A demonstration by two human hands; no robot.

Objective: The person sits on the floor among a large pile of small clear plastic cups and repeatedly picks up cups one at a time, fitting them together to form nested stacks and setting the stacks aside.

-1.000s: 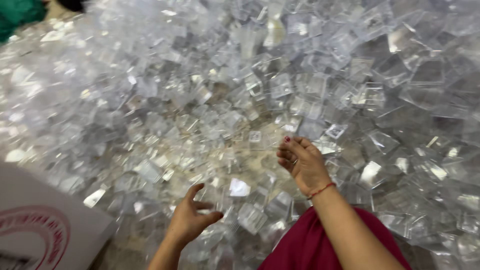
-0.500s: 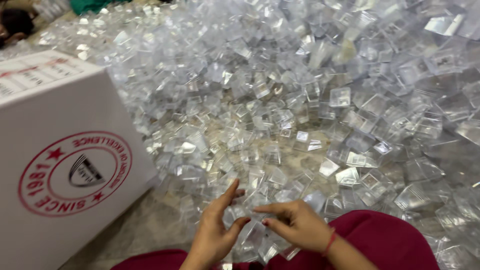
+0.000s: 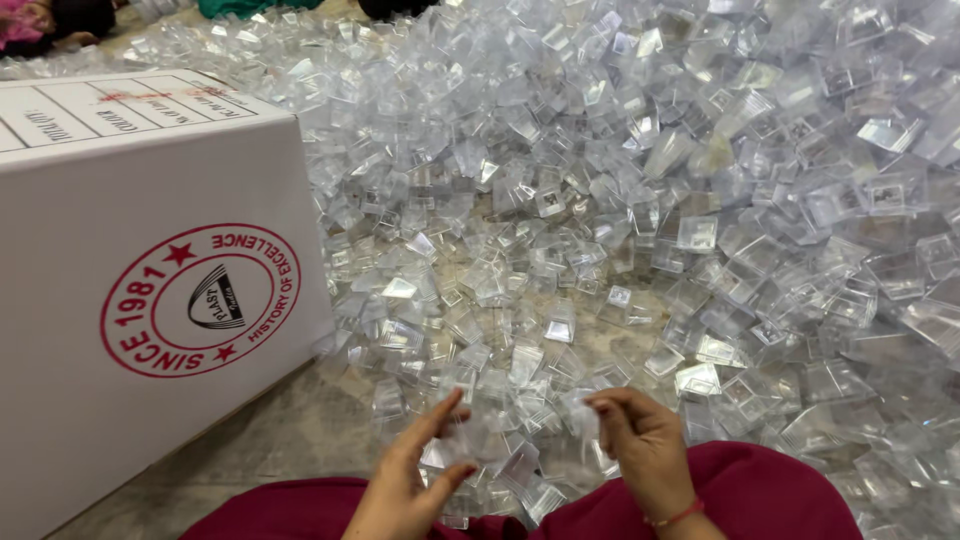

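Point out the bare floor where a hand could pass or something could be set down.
Bare floor lies between the white carton and the left hand. Small gaps open mid-heap. Elsewhere the clear plastic pieces lie crowded, also around the right hand.

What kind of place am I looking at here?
Probably a small plastics workshop or packing floor: a huge heap of clear plastic pieces covers the ground, a white shipping carton stands beside it, and the person sits on the floor handling pieces.

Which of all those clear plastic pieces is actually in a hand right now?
The small clear plastic piece pinched in the right hand fingertips, lifted above the heap; the left hand is open beside it.
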